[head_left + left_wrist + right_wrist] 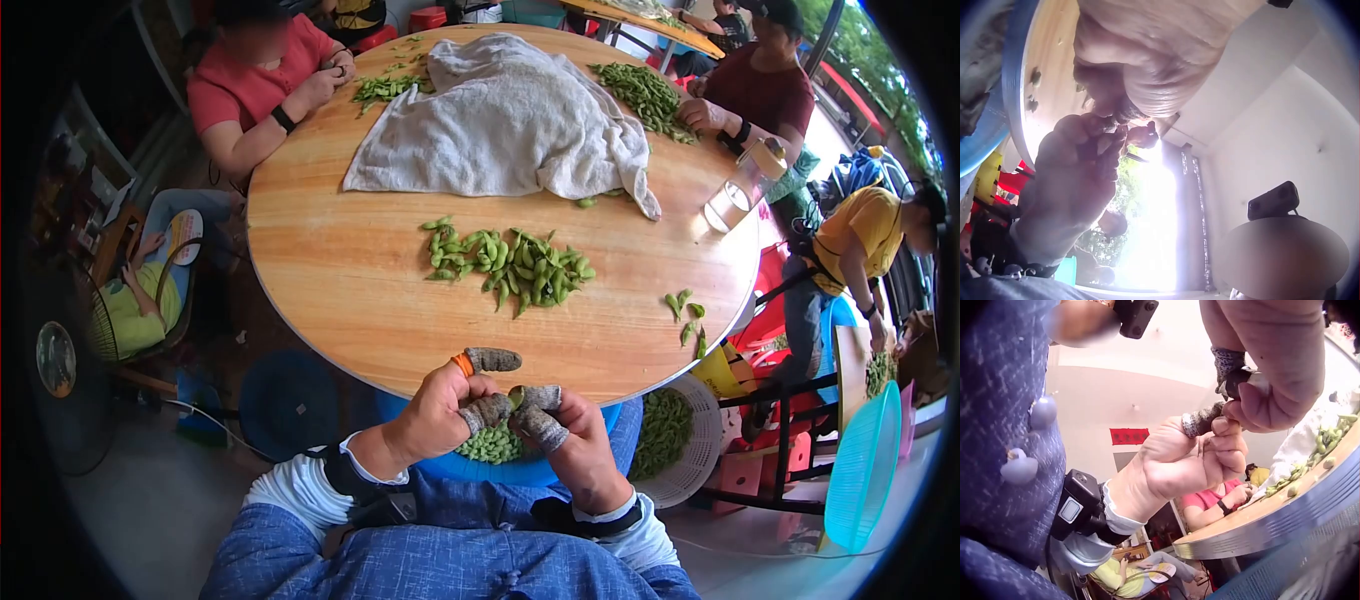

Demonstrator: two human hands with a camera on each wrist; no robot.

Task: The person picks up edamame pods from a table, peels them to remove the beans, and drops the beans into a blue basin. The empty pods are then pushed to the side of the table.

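Over the table's near edge, my left hand [427,418] and right hand [585,462] meet at the fingertips. Between them shows a small green soybean pod [516,397]. My right thumb and forefinger, in grey knitted finger sleeves [541,432], pinch it. The left thumb, also sleeved, presses at its other side against curled fingers, while the left forefinger [492,360], with an orange band, points out straight. Below the hands, shelled beans [490,446] lie in a blue basin [440,466]. A heap of pods [520,265] lies on the round wooden table [340,290] ahead.
A grey-white towel [500,130] covers the table's middle. Loose pods [687,315] lie at right, near a clear container [730,205]. A white basket [700,440] of pods stands right of my knees. Other people sit around the far side, with more pod heaps [645,95].
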